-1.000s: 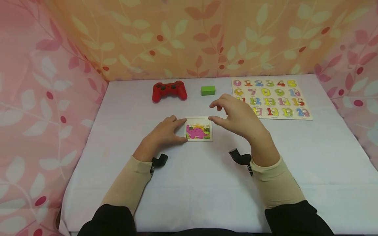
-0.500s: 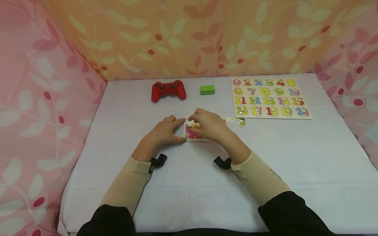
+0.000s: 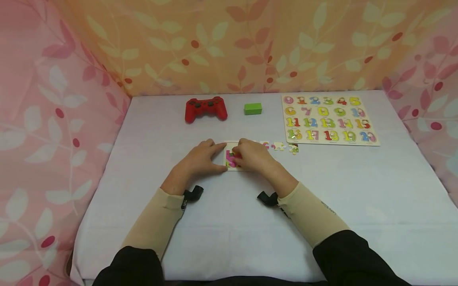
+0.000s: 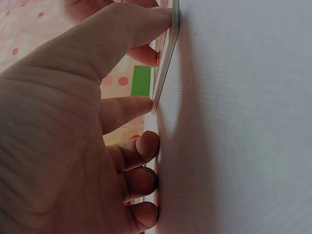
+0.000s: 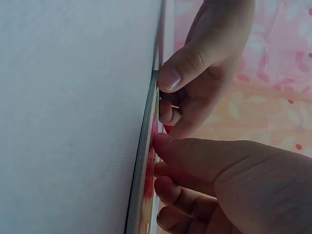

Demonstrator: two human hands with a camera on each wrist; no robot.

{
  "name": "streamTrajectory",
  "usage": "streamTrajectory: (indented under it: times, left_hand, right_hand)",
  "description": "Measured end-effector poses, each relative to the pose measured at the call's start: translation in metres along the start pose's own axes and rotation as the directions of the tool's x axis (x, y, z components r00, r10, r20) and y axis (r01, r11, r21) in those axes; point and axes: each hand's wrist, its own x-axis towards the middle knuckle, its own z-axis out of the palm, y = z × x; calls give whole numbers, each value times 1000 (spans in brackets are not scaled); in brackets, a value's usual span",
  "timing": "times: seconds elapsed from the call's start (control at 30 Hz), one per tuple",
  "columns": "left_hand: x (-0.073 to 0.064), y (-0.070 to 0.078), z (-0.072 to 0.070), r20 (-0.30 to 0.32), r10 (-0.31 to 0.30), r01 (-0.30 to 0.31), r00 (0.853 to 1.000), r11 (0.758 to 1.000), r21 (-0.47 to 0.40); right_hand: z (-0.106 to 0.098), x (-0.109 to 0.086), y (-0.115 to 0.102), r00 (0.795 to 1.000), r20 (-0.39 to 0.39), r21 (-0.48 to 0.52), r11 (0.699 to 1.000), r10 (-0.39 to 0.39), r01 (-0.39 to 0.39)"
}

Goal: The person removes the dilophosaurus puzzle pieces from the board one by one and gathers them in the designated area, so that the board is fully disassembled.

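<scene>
A small framed jigsaw puzzle [image 3: 231, 158] with a pink dinosaur picture lies flat on the table. My left hand [image 3: 203, 159] holds its left side, the thumb at the near corner and the index finger at the far corner. In the left wrist view the other fingers [image 4: 146, 181] rest on the cloth. My right hand [image 3: 255, 157] covers the puzzle's right half. Its thumb [image 5: 165, 146] and curled fingertips touch the picture; I cannot tell whether they pinch a piece. Several loose jigsaw pieces [image 3: 278, 146] lie just right of the puzzle, by the number board.
At the back stand a red game controller [image 3: 206, 109] and a green block [image 3: 253, 109]. A number puzzle board [image 3: 332, 119] lies at the back right. White cloth [image 3: 229, 234] covers the table, and patterned curtains [image 3: 250, 43] enclose its back and sides.
My right hand has come left and down from above the puzzle's right edge onto the picture, uncovering the loose pieces. The left hand stays on the puzzle's left side.
</scene>
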Motion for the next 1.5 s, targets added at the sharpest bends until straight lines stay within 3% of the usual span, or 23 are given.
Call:
streamTrajectory:
  times: [0.3,0.47,0.8,1.03,1.2,1.5]
  left_hand:
    - [3,-1,1,9,-5,5,1000,1000,13]
    - [3,-2,1,8,-2,2,1000,1000,19]
    - [2,-2,0,3,3,-3,1000,1000,9]
    - [2,-2,0,2,6,-6,1000,1000,18]
    - [2,-1,-1,8,-7,7,1000,1000,3]
    - [0,2,-2,-6,-11,11,1000,1000,-5]
  right_hand:
    - [7,4,8,995,-13,173,980,101,-98]
    - [8,5,8,994,-31,223,970,107,-97]
    - [6,7,5,997,-46,173,983,62,-53]
    - [2,4,5,996,-86,110,993,-24,33]
    - [-12,-6,-1,986,-158,73,995,-58,70]
    - [-48,-31,-12,954,-286,102,987,-86,120]
